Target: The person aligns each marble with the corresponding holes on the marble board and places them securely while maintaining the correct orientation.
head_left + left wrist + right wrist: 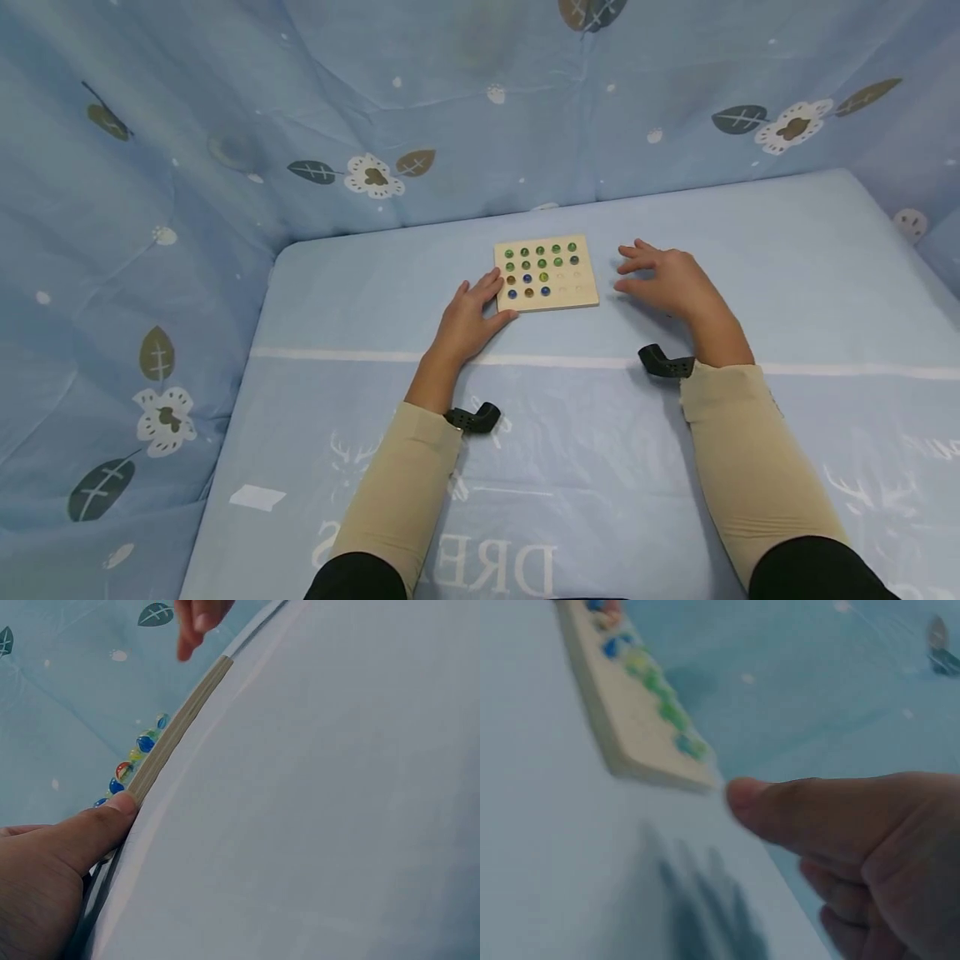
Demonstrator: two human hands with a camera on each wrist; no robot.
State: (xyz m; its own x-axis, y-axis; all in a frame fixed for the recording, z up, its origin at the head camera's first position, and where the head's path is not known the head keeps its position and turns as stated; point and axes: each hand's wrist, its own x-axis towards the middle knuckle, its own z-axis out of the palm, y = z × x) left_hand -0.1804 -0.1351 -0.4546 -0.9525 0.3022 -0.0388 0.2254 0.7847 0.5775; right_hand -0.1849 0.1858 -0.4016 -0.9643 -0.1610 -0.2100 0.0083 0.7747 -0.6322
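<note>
Blue fabric (480, 67) rises behind and left of the tabletop cover (810, 267) — creased, printed with leaves (311, 172), white flowers (793, 127) and small pale spots. Cover is pale blue; a white stripe (562, 361) crosses it. Nearer: large white lettering (495, 566), partly hidden — antler print (873, 493) to right, small white patch (257, 498) lower left.

The glossy marbles (542, 263) look glassy, the matt board (569, 283) wooden.

Pale cream rectangular wooden board (572, 282); round glass marbles (540, 251) in green, blue and amber; light-blue cloth-covered counter (337, 292) striped white; blue fabric backdrop (480, 142) patterned with white flowers (375, 177), brown and grey leaves (102, 490).
</note>
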